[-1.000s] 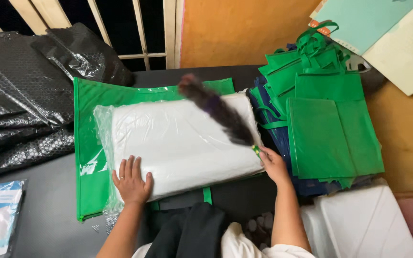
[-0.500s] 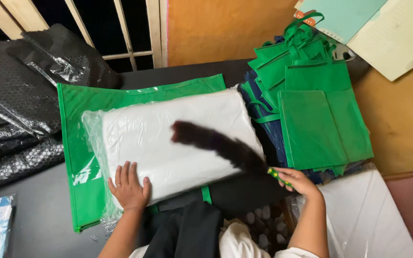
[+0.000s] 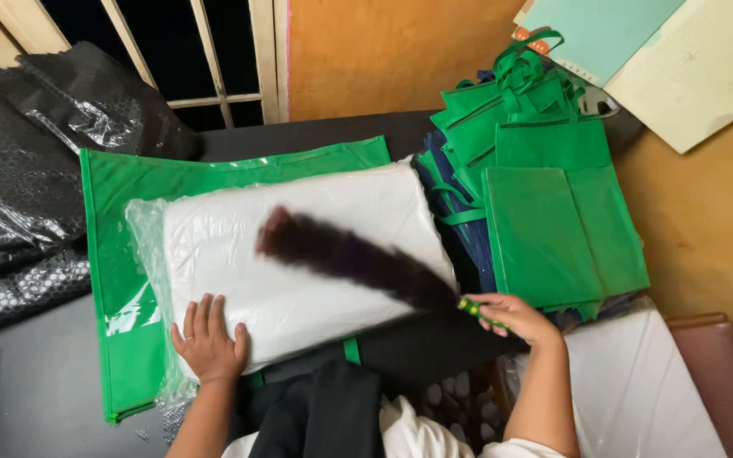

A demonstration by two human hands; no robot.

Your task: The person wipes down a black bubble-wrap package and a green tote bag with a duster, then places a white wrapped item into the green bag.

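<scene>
A large green fabric bag (image 3: 112, 254) is lying flat on the dark table (image 3: 36, 399), and on it is resting a big white cushion-like pack in clear plastic wrap (image 3: 299, 246) — its long axis running left to right, tilted slightly up toward the right. It looks soft and light but bulky, and the film is likely slippery, so pressing down flat or gripping an edge seems the surer hold. The left hand (image 3: 208, 339) is lying spread, palm down, on the pack's near-left corner, fingers fanned and holding nothing. To the right, a stack of folded green bags (image 3: 562, 229) is sitting just beside the pack. The right hand (image 3: 511, 318) is closed around the green handle (image 3: 472, 307) of a dark feathery duster (image 3: 349, 254) — blurred with motion, so its exact outline is hard to tell. The duster's long axis is running diagonally, its tip pointing up-left over the pack's middle, handle down-right. It looks light and floppy, best held at the stiff handle.
</scene>
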